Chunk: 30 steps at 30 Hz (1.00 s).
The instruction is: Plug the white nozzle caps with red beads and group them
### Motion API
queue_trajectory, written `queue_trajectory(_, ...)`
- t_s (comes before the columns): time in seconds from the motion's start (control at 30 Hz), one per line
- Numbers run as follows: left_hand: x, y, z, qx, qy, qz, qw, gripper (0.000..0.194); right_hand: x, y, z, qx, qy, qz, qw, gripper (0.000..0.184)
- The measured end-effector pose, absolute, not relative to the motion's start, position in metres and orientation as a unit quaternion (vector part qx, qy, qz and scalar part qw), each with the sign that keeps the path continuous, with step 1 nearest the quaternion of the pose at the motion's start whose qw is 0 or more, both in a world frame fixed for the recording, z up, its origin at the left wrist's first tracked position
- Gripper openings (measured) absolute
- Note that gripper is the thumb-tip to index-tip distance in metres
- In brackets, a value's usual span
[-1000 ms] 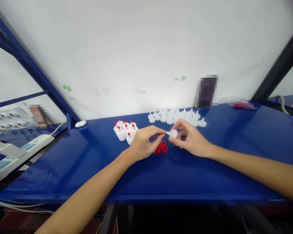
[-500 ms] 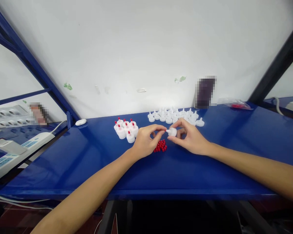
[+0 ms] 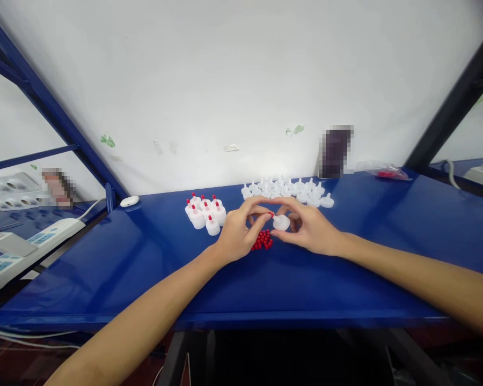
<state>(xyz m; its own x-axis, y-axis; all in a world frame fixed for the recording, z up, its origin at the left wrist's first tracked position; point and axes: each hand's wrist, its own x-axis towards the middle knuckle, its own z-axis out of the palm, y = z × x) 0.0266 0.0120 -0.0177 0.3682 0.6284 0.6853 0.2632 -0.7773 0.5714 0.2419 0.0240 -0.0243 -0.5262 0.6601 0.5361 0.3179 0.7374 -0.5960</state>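
Observation:
Between thumb and fingers, my right hand (image 3: 316, 228) holds a white nozzle cap (image 3: 282, 223), its spout tilted toward the left. My left hand (image 3: 238, 231) pinches a small red tip cap (image 3: 271, 214) at the end of that spout; how far it sits on the spout is hard to make out. Both index fingertips come close together above the piece. Just below the hands lies a pile of red tip caps (image 3: 262, 241). Left of my left hand stand several white nozzle caps with red tips (image 3: 206, 212). Behind the hands, several plain white nozzle caps (image 3: 284, 187) stand upright, partly hidden.
The blue table (image 3: 301, 289) meets a white wall. A white earbud case (image 3: 129, 201) lies at the back left, and a clear bag with red pieces (image 3: 387, 172) at the back right. A blurred dark object (image 3: 335, 153) leans on the wall. Power strips (image 3: 34, 252) lie left.
The white nozzle cap in my right hand has tipped, its spout now angled up-left. My index fingers have come together above it. The camera view has shifted slightly.

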Motion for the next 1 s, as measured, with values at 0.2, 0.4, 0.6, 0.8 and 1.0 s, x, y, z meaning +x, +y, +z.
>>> queue_trajectory(0.2,0.03,0.006,-0.017,0.813,0.264,0.478,0.2,0.043,0.24,0.016,-0.017,-0.258,-0.887,0.128,0.362,0.049)
queue_trajectory(0.4,0.03,0.006,-0.014,0.817,0.288,0.465,0.185,0.039,0.244,0.019,-0.014,-0.273,-0.886,0.091,0.362,0.024)
queue_trajectory(0.6,0.026,0.008,-0.011,0.846,0.286,0.432,0.127,0.025,0.243,0.018,-0.014,-0.285,-0.862,0.062,0.414,0.02)
queue_trajectory(0.8,0.025,0.004,-0.012,0.883,0.266,0.372,0.103,0.023,0.242,0.015,-0.011,-0.309,-0.846,0.088,0.426,0.029)
queue_trajectory(1.0,0.023,0.004,-0.011,0.902,0.252,0.345,0.055,0.023,0.242,0.018,-0.011,-0.289,-0.852,0.084,0.428,0.024)
